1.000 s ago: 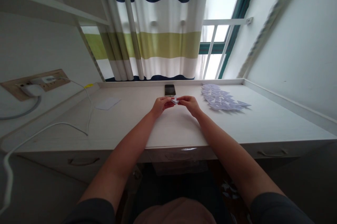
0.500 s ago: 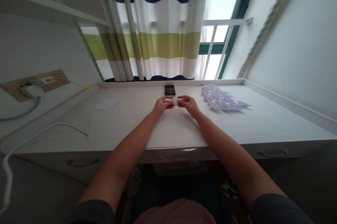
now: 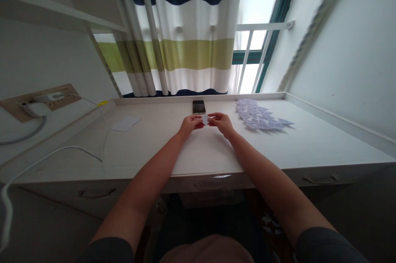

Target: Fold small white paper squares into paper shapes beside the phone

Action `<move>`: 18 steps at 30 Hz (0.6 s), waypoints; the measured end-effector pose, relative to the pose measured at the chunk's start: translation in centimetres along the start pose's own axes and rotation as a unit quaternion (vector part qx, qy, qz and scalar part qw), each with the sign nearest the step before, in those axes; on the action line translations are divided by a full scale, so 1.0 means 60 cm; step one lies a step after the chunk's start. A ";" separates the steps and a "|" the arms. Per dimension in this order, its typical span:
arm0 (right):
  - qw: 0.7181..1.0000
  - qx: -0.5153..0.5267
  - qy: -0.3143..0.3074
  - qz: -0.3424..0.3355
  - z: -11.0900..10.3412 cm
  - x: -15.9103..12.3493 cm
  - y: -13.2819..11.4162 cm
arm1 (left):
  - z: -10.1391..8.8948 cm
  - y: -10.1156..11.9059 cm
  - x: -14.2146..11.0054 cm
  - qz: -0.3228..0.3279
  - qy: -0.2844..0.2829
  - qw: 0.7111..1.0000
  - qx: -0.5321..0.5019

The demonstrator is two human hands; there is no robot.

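Note:
Both my hands meet over the middle of the white desk [image 3: 201, 151]. My left hand [image 3: 189, 124] and my right hand [image 3: 222, 123] each pinch a side of one small folded piece of white paper [image 3: 206, 119], held just above the desk top. The fingers of both hands are curled closed on it. A dark phone [image 3: 199, 106] lies flat right behind my hands. To the right of my right hand is a pile of several folded pale paper triangles [image 3: 259, 116].
A flat sheet of white paper [image 3: 125, 123] lies at the left of the desk. A white cable [image 3: 62, 151] runs from a wall socket [image 3: 40, 100] across the left side. A striped curtain [image 3: 185, 48] and window are behind the desk. Drawers with handles [image 3: 95, 192] sit below the front edge.
The small paper has been turned and pressed slightly between my fingers. My hands stay in the same place. The view has shifted a little.

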State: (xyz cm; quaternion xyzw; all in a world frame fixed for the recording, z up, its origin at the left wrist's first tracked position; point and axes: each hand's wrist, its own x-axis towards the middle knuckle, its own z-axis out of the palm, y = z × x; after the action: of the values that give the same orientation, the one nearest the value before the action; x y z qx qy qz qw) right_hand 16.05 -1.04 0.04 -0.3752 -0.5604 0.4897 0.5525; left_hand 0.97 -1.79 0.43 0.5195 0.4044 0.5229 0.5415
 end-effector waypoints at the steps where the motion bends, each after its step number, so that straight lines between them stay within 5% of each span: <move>1: 1.000 -0.004 0.000 -0.003 0.000 0.000 0.000 | 0.000 0.000 -0.001 -0.008 -0.008 1.000 0.002; 18: 0.998 -0.018 -0.037 -0.052 0.001 -0.001 -0.001 | -0.003 -0.002 0.001 0.007 -0.024 0.998 0.060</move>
State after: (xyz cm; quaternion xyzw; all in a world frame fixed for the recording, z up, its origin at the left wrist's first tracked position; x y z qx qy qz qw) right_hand 15.98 -1.10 0.07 -0.3376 -0.6078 0.4637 0.5492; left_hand 0.80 -1.71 0.30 0.5666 0.4184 0.4889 0.5147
